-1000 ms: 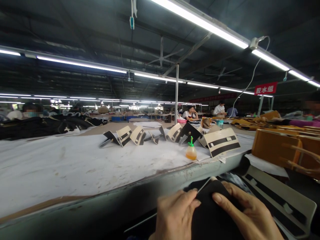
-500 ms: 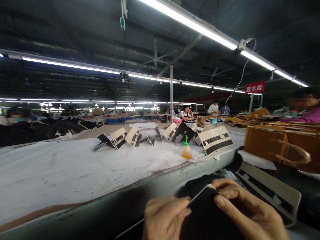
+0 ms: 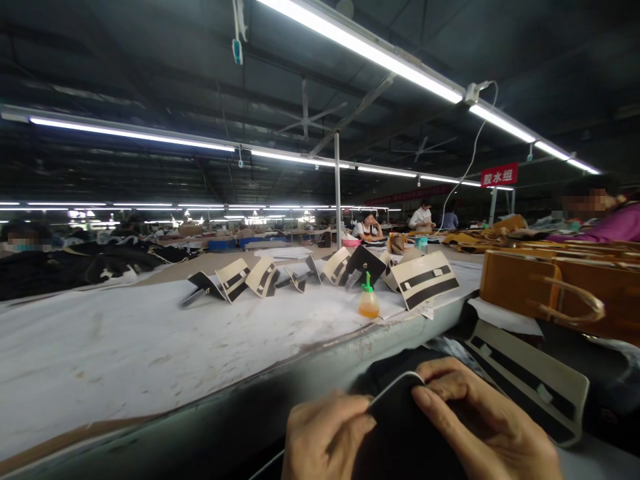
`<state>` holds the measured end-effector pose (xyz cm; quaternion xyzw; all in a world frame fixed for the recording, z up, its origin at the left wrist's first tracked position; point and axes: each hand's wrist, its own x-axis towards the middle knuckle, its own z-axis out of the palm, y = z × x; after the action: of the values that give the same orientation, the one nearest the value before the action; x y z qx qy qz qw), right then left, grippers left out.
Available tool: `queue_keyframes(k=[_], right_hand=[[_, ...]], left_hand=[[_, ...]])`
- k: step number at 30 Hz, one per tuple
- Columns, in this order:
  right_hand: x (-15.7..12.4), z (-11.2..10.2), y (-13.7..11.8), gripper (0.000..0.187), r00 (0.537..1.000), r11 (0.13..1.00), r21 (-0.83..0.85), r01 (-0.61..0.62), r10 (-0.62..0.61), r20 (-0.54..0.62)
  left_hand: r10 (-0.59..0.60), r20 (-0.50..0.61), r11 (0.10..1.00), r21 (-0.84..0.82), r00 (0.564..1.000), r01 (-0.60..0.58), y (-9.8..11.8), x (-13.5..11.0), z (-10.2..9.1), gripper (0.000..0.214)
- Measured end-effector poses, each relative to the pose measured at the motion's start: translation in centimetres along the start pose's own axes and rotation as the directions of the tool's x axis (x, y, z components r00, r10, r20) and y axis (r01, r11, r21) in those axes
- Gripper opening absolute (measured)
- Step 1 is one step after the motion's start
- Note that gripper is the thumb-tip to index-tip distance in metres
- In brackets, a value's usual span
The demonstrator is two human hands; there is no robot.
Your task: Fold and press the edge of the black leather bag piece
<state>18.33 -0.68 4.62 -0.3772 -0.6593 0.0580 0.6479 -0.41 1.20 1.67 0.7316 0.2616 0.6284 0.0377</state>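
A black panel with a pale edge (image 3: 400,427) is held up at the bottom of the view, between my two hands. My left hand (image 3: 325,433) pinches its edge on the left, thumb and fingers closed together. On the upper right corner, my right hand (image 3: 480,413) grips the same panel with thumb and bent fingers. Behind my right hand lies a cream panel with black strips (image 3: 530,380), tilted, with small white tabs on it. The panel's lower part runs out of the frame.
Ahead is a table under white paper (image 3: 150,353), its grey padded edge (image 3: 320,370) near me. A glue bottle with a green nozzle (image 3: 369,305) stands near several bent cream-and-black panels (image 3: 425,279). Tan bags (image 3: 520,280) are at right, beside a person in purple (image 3: 595,217).
Both hands have stayed on the black panel. The right fingers shifted slightly at the corner, where more of the curved pale edge now shows. The whole view has swung a little.
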Motion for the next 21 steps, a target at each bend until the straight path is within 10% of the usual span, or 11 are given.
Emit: queue_keyframes(k=[9,21], right_hand=[[-0.4,0.3,-1.0,0.019,0.998,0.999,0.023,0.025,-0.026,0.05],[-0.7,1.0,0.4,0.026,0.991,0.964,0.231,-0.135,0.126,0.052]], left_hand=[[-0.218,0.14,0.969,-0.09,0.966,0.232,1.4,1.3,1.5,0.023],[-0.013,0.012,0.99,0.137,1.0,0.012,0.8,0.3,1.9,0.026]])
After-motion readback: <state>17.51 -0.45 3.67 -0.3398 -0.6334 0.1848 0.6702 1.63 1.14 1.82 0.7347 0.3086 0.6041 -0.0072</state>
